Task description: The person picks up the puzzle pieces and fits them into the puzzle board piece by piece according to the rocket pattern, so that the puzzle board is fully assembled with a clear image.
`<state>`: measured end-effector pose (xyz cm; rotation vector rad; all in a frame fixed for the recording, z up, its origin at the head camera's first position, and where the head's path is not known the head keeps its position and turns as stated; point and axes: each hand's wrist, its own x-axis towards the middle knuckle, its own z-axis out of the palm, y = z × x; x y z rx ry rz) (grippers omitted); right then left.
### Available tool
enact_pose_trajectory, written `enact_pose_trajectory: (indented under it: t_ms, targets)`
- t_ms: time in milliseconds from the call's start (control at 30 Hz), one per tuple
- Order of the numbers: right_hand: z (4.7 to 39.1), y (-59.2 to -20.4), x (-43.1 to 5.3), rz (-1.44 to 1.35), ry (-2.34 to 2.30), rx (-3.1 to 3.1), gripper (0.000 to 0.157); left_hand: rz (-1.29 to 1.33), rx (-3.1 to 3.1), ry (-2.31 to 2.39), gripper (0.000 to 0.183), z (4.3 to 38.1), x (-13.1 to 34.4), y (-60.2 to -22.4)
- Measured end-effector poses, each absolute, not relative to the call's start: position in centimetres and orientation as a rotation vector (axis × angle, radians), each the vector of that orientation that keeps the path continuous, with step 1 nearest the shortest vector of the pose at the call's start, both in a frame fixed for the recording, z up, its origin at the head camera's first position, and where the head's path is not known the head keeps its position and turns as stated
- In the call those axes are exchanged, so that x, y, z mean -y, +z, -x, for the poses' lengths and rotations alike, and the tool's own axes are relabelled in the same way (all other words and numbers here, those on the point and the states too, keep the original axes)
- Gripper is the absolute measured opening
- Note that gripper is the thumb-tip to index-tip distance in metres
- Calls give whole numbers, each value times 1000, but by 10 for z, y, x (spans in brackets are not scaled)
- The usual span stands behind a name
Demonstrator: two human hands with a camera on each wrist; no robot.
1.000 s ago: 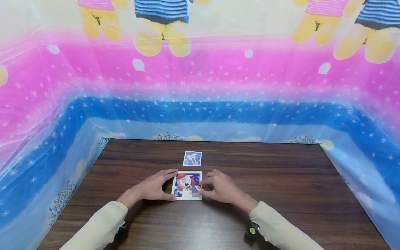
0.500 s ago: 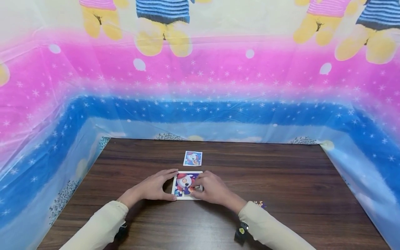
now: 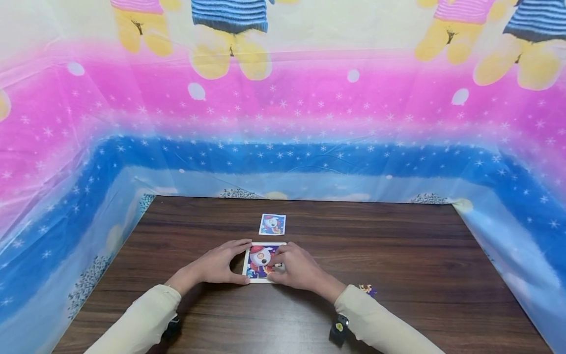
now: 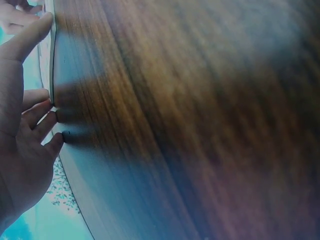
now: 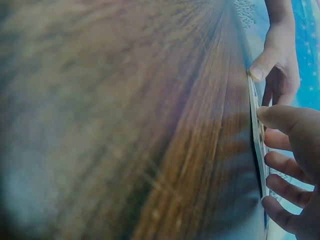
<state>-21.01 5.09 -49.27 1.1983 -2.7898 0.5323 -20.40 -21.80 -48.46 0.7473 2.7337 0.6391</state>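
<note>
A jigsaw puzzle (image 3: 260,258) in a white frame, printed with a white-faced character in red on purple, lies on the table. My left hand (image 3: 221,263) holds the frame by its left side, thumb at the near corner and fingertips at the far one. In the left wrist view those fingers (image 4: 42,120) rest along the frame's edge. My right hand (image 3: 300,268) is over the puzzle's right part, thumb and fingers on a puzzle piece (image 3: 268,272) at the lower middle, mostly hidden beneath them. The right wrist view has the right thumb (image 5: 272,116) at the frame's near edge.
A small picture card (image 3: 272,224) with the same character lies just beyond the puzzle. Close to the right sleeve lies a loose puzzle piece (image 3: 367,289). The brown wooden table (image 3: 398,236) is bordered by a patterned cloth backdrop (image 3: 309,157) at the back and sides.
My right hand has moved left over the puzzle with the piece, and the gap at the lower middle is now covered. The loose piece has come into view by the sleeve. The left hand stays.
</note>
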Motion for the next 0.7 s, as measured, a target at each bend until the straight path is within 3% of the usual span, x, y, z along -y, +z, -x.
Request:
enact_pose_trajectory:
  t_ms: [700]
  targets:
    - [210,-492,-45,-1282,422,2747,21,-756,-2739,650,99,204,218,-484]
